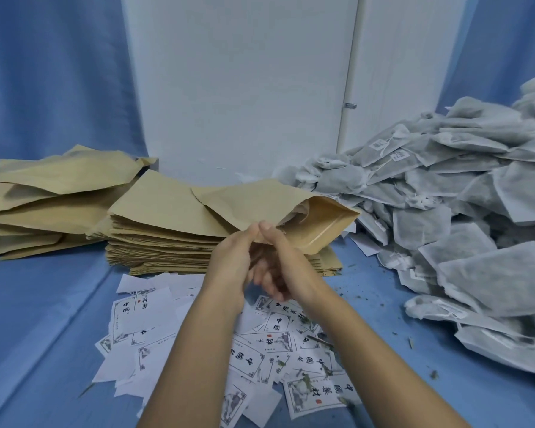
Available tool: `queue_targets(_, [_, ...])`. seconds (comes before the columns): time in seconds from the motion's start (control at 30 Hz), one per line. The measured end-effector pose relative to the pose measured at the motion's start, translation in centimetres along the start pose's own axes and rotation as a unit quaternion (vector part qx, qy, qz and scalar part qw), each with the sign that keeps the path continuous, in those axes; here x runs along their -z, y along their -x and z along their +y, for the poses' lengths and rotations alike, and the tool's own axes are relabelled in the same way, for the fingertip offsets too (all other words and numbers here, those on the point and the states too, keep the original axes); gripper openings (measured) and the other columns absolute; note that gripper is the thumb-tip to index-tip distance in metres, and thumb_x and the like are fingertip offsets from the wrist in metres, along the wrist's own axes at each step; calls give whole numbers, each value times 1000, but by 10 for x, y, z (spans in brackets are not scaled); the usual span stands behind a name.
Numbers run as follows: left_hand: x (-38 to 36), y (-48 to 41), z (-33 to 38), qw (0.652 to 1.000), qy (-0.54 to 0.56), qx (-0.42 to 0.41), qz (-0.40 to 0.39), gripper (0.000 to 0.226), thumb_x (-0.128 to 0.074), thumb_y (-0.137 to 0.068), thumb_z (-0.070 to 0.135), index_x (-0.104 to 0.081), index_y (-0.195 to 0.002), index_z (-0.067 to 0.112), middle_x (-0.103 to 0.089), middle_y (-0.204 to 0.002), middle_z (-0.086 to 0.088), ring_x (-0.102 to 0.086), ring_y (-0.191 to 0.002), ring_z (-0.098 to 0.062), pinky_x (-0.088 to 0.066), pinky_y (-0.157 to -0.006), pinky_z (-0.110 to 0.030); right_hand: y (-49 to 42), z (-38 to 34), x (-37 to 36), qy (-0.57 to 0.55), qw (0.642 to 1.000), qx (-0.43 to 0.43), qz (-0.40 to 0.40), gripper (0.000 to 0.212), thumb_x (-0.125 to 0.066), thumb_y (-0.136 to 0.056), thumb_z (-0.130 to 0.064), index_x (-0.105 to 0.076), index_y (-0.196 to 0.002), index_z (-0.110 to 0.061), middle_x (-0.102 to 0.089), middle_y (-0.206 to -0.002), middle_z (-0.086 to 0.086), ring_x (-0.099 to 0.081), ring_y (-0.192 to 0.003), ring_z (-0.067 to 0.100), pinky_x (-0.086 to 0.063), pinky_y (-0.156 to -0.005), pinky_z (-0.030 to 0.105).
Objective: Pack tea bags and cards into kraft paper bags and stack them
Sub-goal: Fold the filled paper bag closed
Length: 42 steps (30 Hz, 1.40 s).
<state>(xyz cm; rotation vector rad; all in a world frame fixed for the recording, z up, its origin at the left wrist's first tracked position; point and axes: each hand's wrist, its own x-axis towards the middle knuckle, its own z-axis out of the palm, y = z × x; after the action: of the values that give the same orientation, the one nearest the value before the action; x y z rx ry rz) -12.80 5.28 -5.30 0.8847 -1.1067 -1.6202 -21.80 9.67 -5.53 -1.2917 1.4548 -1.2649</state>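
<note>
Both hands meet at the middle of the scene, the left hand [229, 261] and right hand [286, 264] pinching the near edge of a brown paper bag [278, 208] whose mouth gapes open towards the right. The bag is held just above a neat stack of flat bags [167, 230]; a looser pile of bags [53, 193] lies at the far left. Printed cards [260, 350] are scattered near, under the forearms, on the blue-covered desk [44, 319]. A large heap of grey tea bags [460, 211] fills the right side. A white door [244, 88] stands behind.
</note>
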Motion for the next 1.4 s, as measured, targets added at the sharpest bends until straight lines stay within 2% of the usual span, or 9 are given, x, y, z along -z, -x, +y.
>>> queue_targets(0.13, [-7,9,-2,998,-67,14,-12,21,-56,-94,22,-52,-77,11,-50,-55,-3,-46,-33,-7,-32,-34,-11,-10,11,-12,-228,962,-36,149,37,-58,-86,-37,-39,-60,-18,-27,-44,-6,-20,-36,9,-15,-39,20])
queue_targets(0.23, [-11,9,0,997,-56,42,-19,30,-52,-95,18,-48,-66,11,-42,-43,4,-35,-29,-4,-24,-31,-14,-12,9,-12,-320,935,-50,144,29,-50,-87,-20,-42,-61,-11,-33,-36,-5,-19,-30,8,-14,-34,18])
queue_targets(0.4, [-11,7,0,997,-24,63,-34,33,-49,-96,12,-48,-63,9,-36,-33,7,-31,-27,-3,-21,-30,-13,-15,11,-10,-340,929,-42,139,51,-43,-86,-10,-43,-35,-16,-35,-32,-3,-19,-27,7,-14,-33,17])
queue_targets(0.53, [-6,3,1,997,21,65,-32,33,-51,-95,10,-47,-62,8,-34,-36,6,-29,-29,-4,-22,-31,-14,-16,13,-9,-363,924,-60,105,34,-46,-87,-15,-43,-53,-10,-31,-43,1,-20,-31,8,-15,-32,16])
queue_targets(0.67, [-2,1,0,998,4,63,-29,30,-54,-92,12,-47,-63,12,-33,-44,4,-29,-36,-6,-22,-34,-16,-19,13,-5,-366,920,-62,123,38,-43,-87,-13,-35,-51,-16,-26,-38,-4,-17,-31,8,-13,-34,16])
queue_targets(0.8, [-4,3,-4,997,-69,21,-25,24,-56,-89,14,-51,-65,12,-38,-43,5,-30,-36,-7,-22,-35,-16,-18,13,-7,-306,945,-38,108,45,-43,-87,-13,-43,-42,-16,-29,-36,-5,-19,-33,8,-15,-36,19])
queue_targets(0.9, [-1,2,-2,999,-11,17,-35,20,-52,-88,4,-50,-69,6,-38,-44,3,-28,-36,-7,-20,-34,-16,-16,13,-7,-339,933,-63,103,48,-44,-89,-20,-39,-41,-18,-24,-38,-5,-16,-33,8,-13,-35,17])
queue_targets(1.0, [0,1,-3,999,18,31,-41,19,-52,-88,1,-49,-69,5,-33,-48,1,-27,-37,-7,-20,-33,-16,-17,15,-6,-395,907,-64,131,42,-42,-89,-14,-32,-48,-18,-22,-38,-6,-15,-30,7,-10,-34,15])
queue_targets(1.4, [4,-2,-2,997,44,51,-41,21,-53,-88,1,-45,-69,8,-32,-47,2,-26,-35,-6,-20,-31,-15,-19,16,4,-358,919,-85,145,35,-41,-89,-18,-29,-56,-19,-21,-39,-8,-15,-31,7,-12,-31,16])
